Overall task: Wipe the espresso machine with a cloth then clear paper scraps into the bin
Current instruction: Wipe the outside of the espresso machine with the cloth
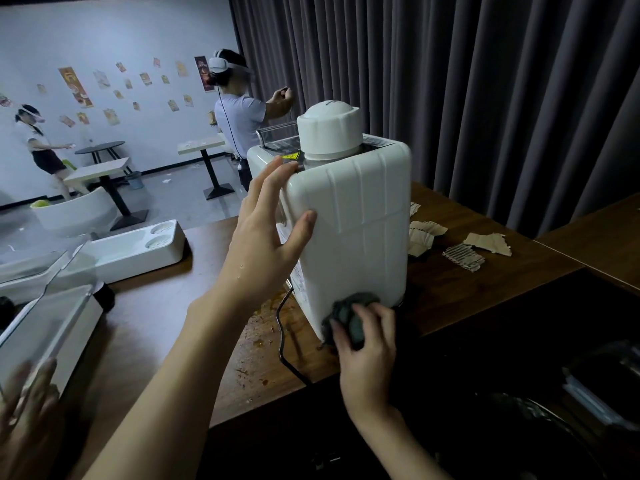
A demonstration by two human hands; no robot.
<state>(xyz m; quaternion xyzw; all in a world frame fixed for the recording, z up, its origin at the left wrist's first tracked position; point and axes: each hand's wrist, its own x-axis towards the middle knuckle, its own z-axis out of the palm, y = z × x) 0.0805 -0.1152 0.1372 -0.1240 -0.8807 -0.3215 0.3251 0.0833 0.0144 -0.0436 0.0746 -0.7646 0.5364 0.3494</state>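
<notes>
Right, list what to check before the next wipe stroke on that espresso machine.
1. Steadying: ok. The left hand presses flat against the side of the espresso machine.
2. Wiping contact: ok. The right hand grips the dark cloth against the machine's lower corner.
3. Path of the power cord: ok, it trails off the counter left of the cloth.
4. Unplugged: cannot tell.
5. Clearing of paper scraps: not ok, they lie on the counter right of the machine.
6. Clean counter: not ok, crumbs and brown spots lie by the cord.
</notes>
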